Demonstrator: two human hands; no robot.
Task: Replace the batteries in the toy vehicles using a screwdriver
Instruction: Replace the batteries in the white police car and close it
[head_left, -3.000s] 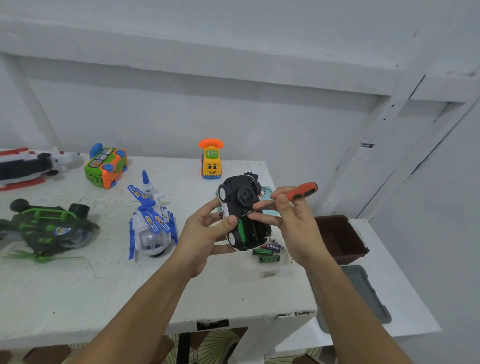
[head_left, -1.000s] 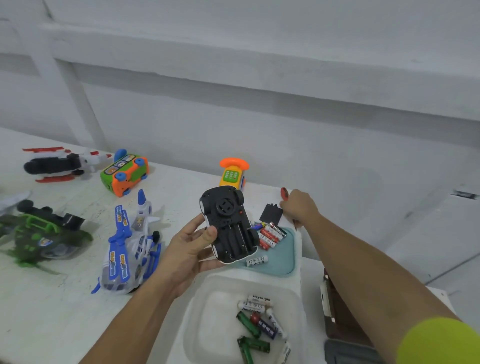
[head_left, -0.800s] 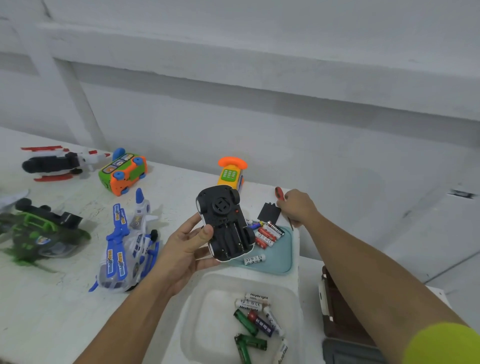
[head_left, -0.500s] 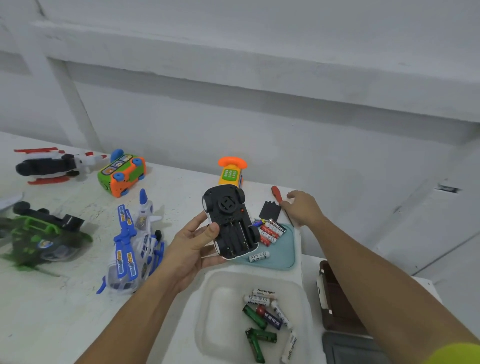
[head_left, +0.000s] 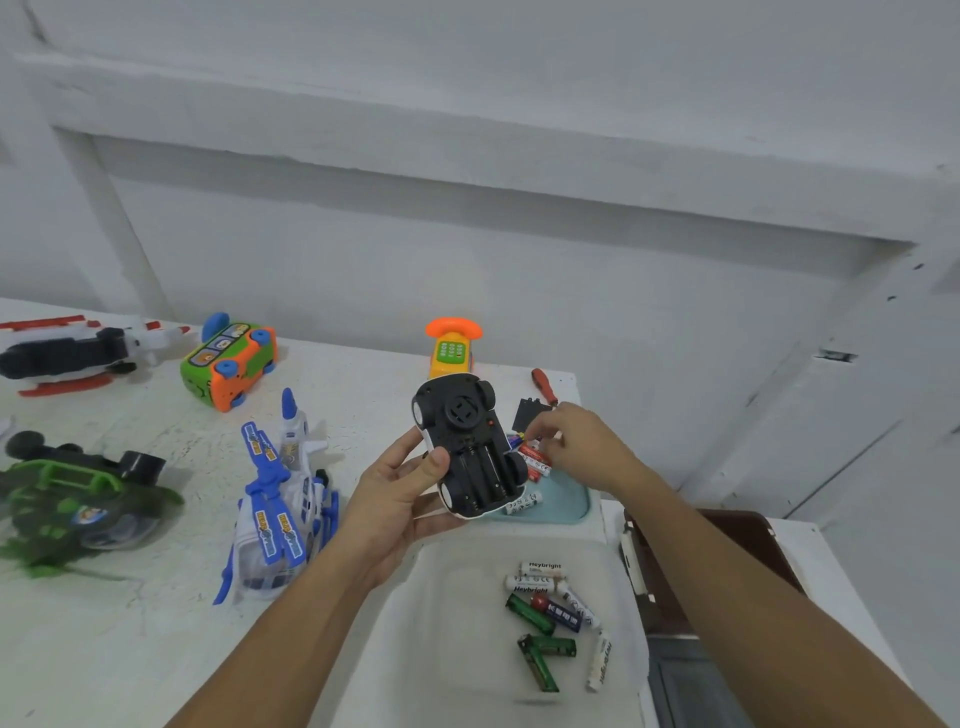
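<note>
- Here, the left hand (head_left: 400, 493) grips the toy car (head_left: 467, 447) belly-up, thumb pressed on its black underside; the battery bay is uncovered and looks empty.
- At the car's 3 o'clock, the right hand (head_left: 582, 448) curls its fingertips onto the row of batteries (head_left: 536, 461) in the teal tray (head_left: 567, 503); whether one is actually pinched I cannot tell.
- The screwdriver (head_left: 544, 387) lies on the table (head_left: 130, 649) at 12 o'clock from that hand, the black cover (head_left: 525, 415) just beside it.
- At the car's 6 o'clock, a clear tub (head_left: 457, 639) holds loose batteries (head_left: 550, 618), green and white.
</note>
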